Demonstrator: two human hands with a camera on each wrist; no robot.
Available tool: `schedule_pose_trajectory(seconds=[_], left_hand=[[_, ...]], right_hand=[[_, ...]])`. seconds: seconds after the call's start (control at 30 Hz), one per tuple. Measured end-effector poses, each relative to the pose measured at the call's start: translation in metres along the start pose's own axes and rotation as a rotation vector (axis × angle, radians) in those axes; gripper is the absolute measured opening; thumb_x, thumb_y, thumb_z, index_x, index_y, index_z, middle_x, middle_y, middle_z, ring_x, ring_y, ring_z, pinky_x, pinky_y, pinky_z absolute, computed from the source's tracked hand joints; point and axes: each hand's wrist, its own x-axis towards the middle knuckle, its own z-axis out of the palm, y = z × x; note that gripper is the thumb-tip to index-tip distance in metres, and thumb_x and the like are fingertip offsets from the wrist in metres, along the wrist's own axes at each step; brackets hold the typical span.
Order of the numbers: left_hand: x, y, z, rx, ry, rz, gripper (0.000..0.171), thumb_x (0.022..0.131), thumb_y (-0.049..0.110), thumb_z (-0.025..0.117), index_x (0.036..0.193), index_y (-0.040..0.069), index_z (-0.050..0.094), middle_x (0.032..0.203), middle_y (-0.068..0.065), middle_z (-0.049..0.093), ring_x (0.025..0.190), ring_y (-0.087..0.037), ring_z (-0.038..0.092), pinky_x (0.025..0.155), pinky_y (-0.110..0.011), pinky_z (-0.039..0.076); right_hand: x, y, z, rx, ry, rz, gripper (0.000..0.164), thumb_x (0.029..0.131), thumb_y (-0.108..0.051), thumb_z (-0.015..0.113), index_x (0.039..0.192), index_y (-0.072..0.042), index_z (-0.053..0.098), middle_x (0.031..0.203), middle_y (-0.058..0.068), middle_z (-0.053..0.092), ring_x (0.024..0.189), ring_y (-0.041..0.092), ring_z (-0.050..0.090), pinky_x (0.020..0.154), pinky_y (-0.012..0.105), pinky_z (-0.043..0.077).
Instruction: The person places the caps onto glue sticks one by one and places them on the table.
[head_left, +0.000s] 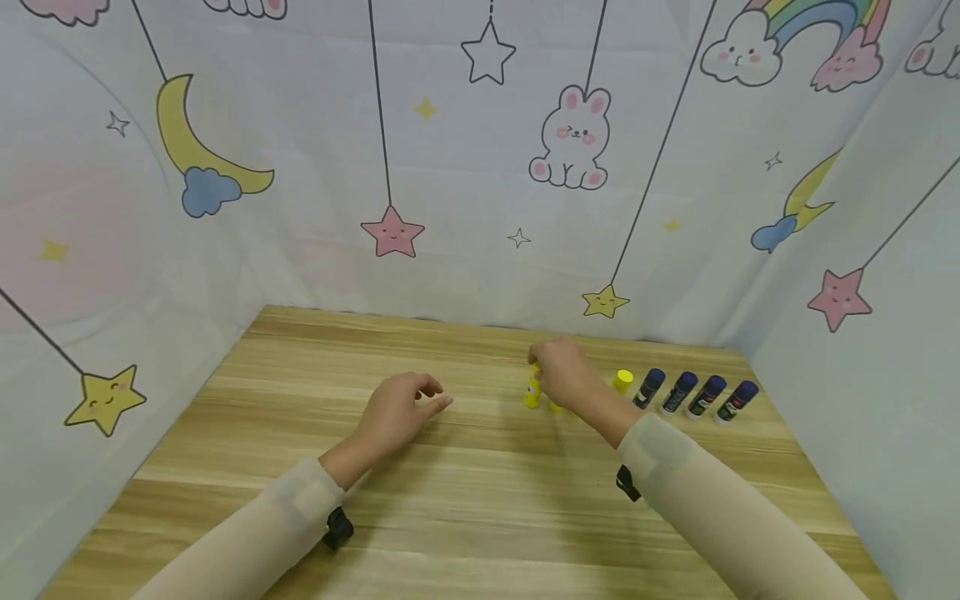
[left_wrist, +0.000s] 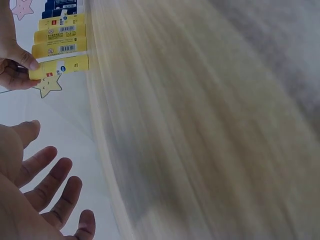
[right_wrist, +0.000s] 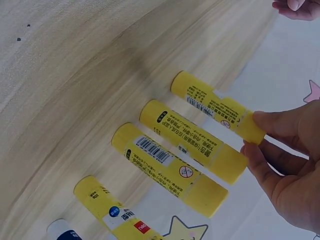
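Observation:
My right hand pinches the top of the leftmost yellow glue stick between thumb and fingers. The stick stands upright on the wooden table. Three more yellow glue sticks stand in a row beside it: a near one, a middle one and a farther one. In the head view my right hand partly covers the first two of these. My left hand hovers over the table to the left, fingers loosely bent and holding nothing; the left wrist view shows its fingers spread.
Several dark blue glue sticks continue the row to the right, upright and spaced apart. The wooden table meets a white cartoon-printed cloth at its back edge, and similar cloth hangs on both sides.

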Motion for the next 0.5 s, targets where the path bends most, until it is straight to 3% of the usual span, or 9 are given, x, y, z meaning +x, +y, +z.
schedule_pose_trajectory(seconds=[0.33, 0.5], left_hand=[[0.0005, 0.0053, -0.0020, 0.005, -0.010, 0.007, 0.028, 0.095, 0.040, 0.072, 0.108, 0.015, 0.076, 0.104, 0.001, 0.073, 0.092, -0.020, 0.065, 0.080, -0.040, 0.055], [0.0010, 0.0072, -0.0026, 0.063, -0.002, 0.021, 0.034, 0.095, 0.041, 0.072, 0.112, 0.012, 0.075, 0.107, -0.002, 0.073, 0.096, -0.024, 0.065, 0.081, -0.042, 0.054]], right_hand=[[0.0028, 0.0045, 0.0022, 0.010, -0.010, 0.023, 0.034, 0.091, 0.002, 0.065, 0.122, -0.008, 0.071, 0.124, 0.015, 0.069, 0.115, 0.032, 0.062, 0.087, 0.040, 0.056], [-0.0044, -0.0010, 0.0025, 0.009, 0.082, -0.027, 0.031, 0.094, -0.012, 0.071, 0.125, -0.007, 0.069, 0.131, 0.014, 0.065, 0.124, 0.035, 0.057, 0.101, 0.046, 0.051]])
